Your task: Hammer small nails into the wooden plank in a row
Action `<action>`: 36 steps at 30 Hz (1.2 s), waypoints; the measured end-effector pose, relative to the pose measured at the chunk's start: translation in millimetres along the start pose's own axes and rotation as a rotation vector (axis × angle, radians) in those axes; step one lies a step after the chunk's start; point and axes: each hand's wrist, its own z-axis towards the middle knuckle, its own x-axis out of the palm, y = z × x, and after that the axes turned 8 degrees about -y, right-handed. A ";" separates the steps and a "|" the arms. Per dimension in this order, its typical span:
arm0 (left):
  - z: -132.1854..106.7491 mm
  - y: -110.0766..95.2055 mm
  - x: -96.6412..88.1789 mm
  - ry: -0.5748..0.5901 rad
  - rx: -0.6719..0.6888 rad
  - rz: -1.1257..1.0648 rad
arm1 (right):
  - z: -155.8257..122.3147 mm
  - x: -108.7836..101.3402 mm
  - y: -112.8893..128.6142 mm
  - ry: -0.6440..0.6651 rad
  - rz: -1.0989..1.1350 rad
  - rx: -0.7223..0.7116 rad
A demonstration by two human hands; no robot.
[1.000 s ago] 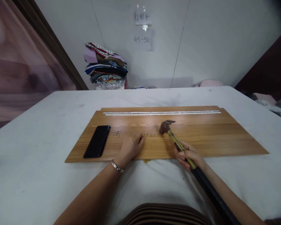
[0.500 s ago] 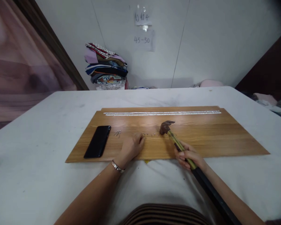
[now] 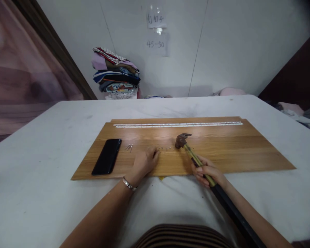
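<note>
A long wooden board (image 3: 235,151) lies on a white table (image 3: 41,179). My right hand (image 3: 208,171) grips the shaft of a claw hammer (image 3: 182,140), whose rusty head rests on the board beside a short row of small nails (image 3: 166,148) set in the wood. My left hand (image 3: 144,162) rests on the board just left of that row, fingers curled together at the first nail; what they pinch is too small to see. A few loose nails (image 3: 129,147) lie farther left.
A black phone (image 3: 107,156) lies on the board's left end. A thin metal strip (image 3: 178,124) runs along the board's far edge. Folded cloths (image 3: 116,74) are stacked against the wall behind the table. Paper labels (image 3: 156,31) hang on the wall.
</note>
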 end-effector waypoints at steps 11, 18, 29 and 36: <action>-0.2 -0.7 -1.1 0.012 -0.019 -0.023 | -1.1 -1.1 -1.7 -0.014 0.010 -0.025; 2.6 1.0 -15.3 0.041 -0.035 -0.158 | -4.9 -6.3 -0.4 0.008 -0.069 0.023; 5.7 70.8 -65.1 0.037 -0.379 0.137 | -10.5 -1.0 8.0 -0.005 -0.086 0.036; 0.5 60.1 -58.5 -0.003 -0.304 0.196 | -8.3 -4.3 3.5 0.022 -0.036 -0.015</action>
